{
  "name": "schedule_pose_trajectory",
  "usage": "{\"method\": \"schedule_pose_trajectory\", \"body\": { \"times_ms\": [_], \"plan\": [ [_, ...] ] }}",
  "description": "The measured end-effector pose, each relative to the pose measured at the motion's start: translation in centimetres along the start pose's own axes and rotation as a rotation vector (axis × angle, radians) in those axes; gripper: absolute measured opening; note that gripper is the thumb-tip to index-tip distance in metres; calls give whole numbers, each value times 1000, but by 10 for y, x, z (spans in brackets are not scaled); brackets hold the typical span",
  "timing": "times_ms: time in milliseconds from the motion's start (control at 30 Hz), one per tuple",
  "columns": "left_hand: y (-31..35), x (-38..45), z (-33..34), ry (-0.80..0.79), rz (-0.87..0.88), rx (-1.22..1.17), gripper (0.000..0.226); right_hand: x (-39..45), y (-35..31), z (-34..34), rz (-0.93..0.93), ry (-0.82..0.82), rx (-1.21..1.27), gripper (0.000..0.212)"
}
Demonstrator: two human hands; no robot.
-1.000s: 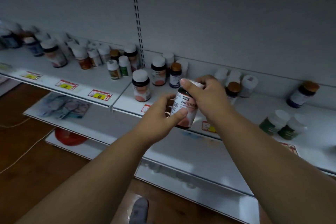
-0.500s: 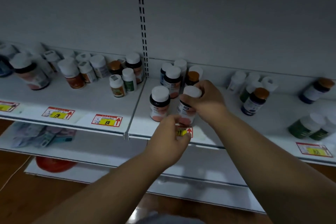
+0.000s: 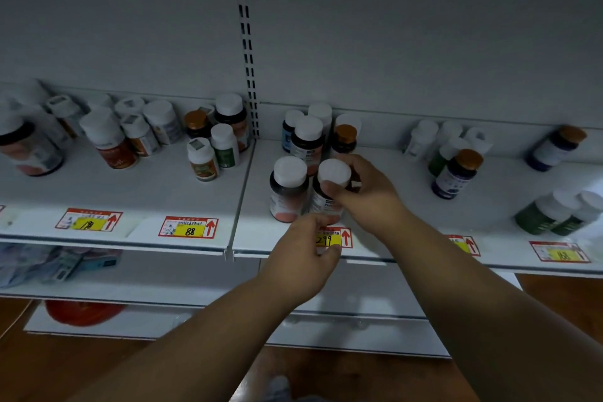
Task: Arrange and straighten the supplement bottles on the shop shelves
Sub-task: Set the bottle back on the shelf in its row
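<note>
Right grip: the right hand (image 3: 365,196) grasps a dark bottle (image 3: 328,199) just under its white cap, thumb in front, fingers curled behind.
Left grip: the left hand (image 3: 301,258) has its fingers curled at the bottle's base; whether it grasps the base, cannot tell.
Bottle: upright near the front edge of the shelf (image 3: 408,206), above the price tag (image 3: 339,237) marked 299.
Neighbour: a matching white-capped bottle (image 3: 288,189) stands just beside it on the left.
Behind: more bottles cluster against the back panel.
</note>
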State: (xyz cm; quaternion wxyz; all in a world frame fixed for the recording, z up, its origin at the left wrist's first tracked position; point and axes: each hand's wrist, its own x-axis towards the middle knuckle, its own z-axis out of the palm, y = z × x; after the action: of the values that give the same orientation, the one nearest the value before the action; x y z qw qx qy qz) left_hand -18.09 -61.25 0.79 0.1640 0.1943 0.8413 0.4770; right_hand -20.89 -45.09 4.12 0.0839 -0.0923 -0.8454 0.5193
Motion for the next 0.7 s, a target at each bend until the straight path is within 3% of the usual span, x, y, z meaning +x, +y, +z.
{"method": "schedule_pose_trajectory", "body": {
  "times_ms": [200, 300, 700],
  "plan": [
    [3, 1, 3, 63, 35, 65, 27, -2, 2, -7, -89, 8, -85, 45],
    [16, 1, 12, 80, 113, 76, 21, -7, 6, -21, -97, 122, -162, 52],
    [124, 62, 112, 86, 394, 91, 21, -58, 32, -200, -125, 406, -407, 15]
  ]
}}
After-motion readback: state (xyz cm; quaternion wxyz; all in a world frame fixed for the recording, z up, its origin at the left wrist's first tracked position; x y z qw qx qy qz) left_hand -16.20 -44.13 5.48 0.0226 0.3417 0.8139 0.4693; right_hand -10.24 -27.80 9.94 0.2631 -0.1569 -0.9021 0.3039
